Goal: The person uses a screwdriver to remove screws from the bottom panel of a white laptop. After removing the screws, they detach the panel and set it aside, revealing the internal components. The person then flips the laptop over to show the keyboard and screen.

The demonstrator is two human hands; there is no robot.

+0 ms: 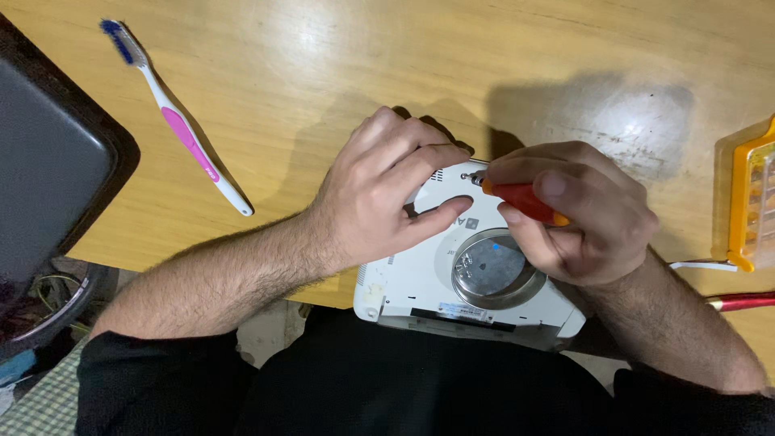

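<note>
A white plastic device (420,287) with a round metal disc (494,270) in its middle lies at the near edge of a wooden table (339,64). My left hand (387,190) rests on the device's top left part, fingers spread over it and pressing it down. My right hand (577,210) grips a small screwdriver with an orange-red handle (525,199). Its metal tip sits on a screw near the device's upper edge, between my two hands.
A pink and white toothbrush (179,117) with blue bristles lies at the left. A dark tray or lid (48,161) sits at the far left edge. An orange and clear plastic case (751,202) stands at the right, with a red-handled tool (743,302) below it.
</note>
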